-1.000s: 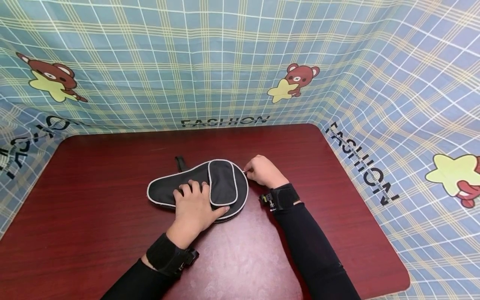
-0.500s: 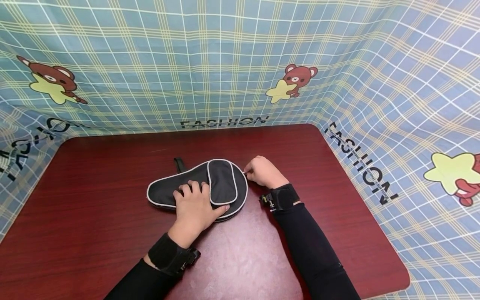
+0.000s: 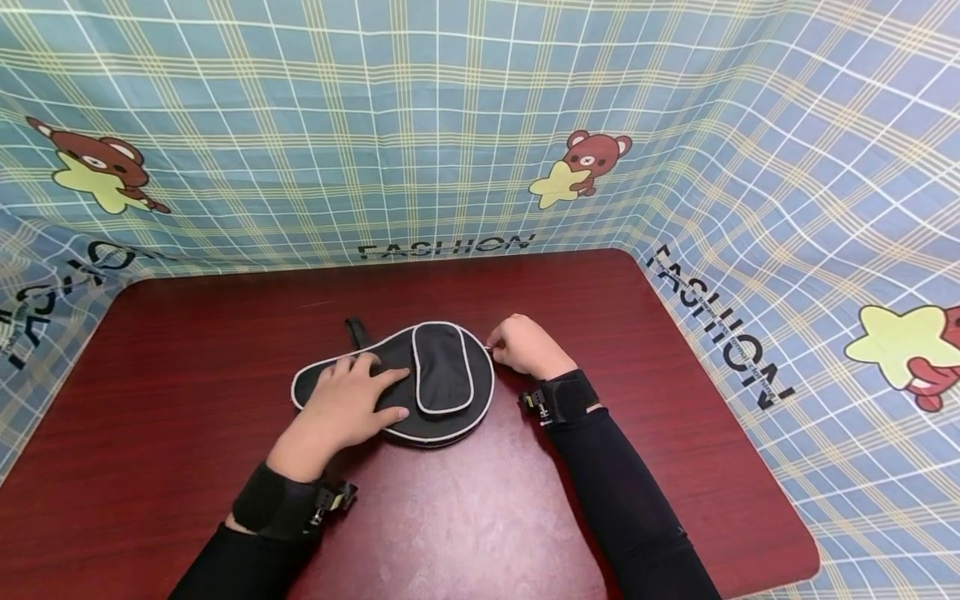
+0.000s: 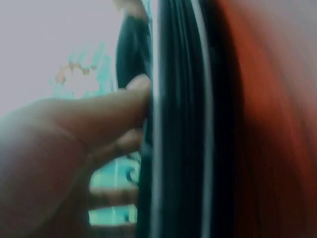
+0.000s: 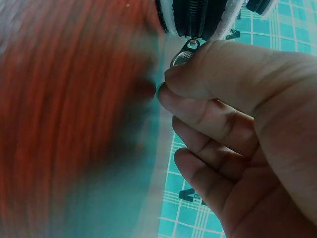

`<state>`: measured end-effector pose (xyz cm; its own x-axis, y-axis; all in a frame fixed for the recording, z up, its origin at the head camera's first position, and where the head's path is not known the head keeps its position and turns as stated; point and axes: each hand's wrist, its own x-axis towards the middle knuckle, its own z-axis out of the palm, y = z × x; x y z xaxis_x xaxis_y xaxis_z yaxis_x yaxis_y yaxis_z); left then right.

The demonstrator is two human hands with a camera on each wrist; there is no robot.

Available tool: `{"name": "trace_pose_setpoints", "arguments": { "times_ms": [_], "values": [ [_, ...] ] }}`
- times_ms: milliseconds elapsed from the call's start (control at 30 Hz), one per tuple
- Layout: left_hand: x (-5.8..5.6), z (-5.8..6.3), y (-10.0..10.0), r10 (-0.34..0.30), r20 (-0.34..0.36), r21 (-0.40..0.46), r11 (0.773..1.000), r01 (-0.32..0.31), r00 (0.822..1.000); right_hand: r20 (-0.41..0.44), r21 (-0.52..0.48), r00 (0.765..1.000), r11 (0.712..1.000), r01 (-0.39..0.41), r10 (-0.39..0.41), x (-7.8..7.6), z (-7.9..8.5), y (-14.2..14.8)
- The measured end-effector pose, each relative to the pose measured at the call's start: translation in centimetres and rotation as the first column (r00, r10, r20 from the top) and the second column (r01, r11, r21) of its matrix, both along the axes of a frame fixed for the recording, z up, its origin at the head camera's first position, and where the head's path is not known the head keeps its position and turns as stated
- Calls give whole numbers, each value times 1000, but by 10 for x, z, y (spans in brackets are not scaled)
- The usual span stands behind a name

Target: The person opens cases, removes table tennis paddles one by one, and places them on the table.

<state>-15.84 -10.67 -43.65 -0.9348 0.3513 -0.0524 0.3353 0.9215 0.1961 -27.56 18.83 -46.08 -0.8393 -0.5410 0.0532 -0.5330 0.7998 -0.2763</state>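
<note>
A black table tennis paddle case with white piping lies flat on the table, its round end to the right. It has a raised front pocket. My left hand rests with spread fingers on the narrower left part, hiding some of it. The left wrist view is blurred and shows the case's edge beside the thumb. At the round end, my right hand pinches the metal zipper pull between thumb and index finger. The zipper teeth run up from the pull.
A short black strap sticks out from the case's far side. The dark red table has rounded corners. A plaid cloth with bears and lettering hangs behind it and along the sides.
My left hand has slid left along the case, from beside the pocket toward the narrow end. My right hand stays at the zipper pull, almost unmoved.
</note>
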Motion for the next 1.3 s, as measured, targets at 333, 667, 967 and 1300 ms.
{"name": "trace_pose_setpoints", "arguments": {
  "times_ms": [333,667,967,1300],
  "values": [
    [-14,-5,-20,-53,78,100,994,45,996,12,-10,1000,1000,-13,13,1,0,-2],
    [-18,-9,-17,-39,50,94,995,35,998,-6,11,1000,1000,-19,19,0,2,1],
    [-14,-8,-11,19,48,97,995,-24,999,-6,-5,1000,1000,-4,4,-2,-2,3],
    [-8,-6,1,113,63,102,988,-119,992,8,2,1000,1000,15,-15,-2,-1,3]
  ]
}}
